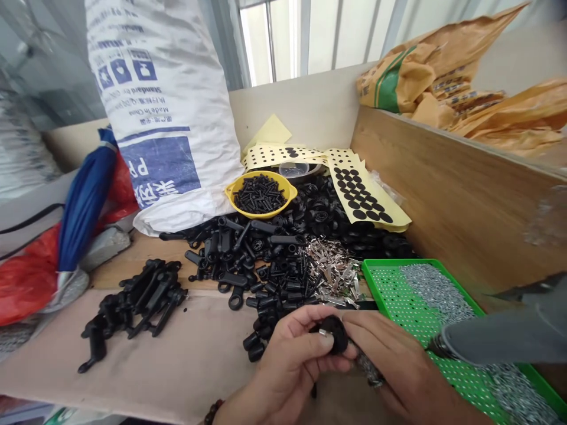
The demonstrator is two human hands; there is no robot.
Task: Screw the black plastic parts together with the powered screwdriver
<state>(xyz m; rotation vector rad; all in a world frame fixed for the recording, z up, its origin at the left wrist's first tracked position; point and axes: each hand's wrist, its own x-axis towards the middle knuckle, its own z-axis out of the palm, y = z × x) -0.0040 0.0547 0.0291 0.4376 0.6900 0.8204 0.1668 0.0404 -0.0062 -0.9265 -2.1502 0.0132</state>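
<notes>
Low in the middle, a black round plastic part [340, 336] is pinched in my left hand [290, 348]. My left thumb presses a small shiny metal strip [325, 333] against its face. Around the part's right edge curl the fingers of my right hand [398, 360], their tips partly hidden. Beneath my right hand a grey, rough-looking thing [370, 369] shows; I cannot make out what it is. Just beyond my hands lie short black plastic tubes [266, 319] and a heap of thin metal strips [334, 268].
Black handle-shaped parts [146, 295] lie at the left. A yellow bowl [283, 211] of black screw-like pieces stands behind. A green tray [376, 283] holds small silver pieces, with a grey power-tool-like body [500, 336] over it. A white sack [177, 106] rises behind, near dotted sticker sheets [394, 217].
</notes>
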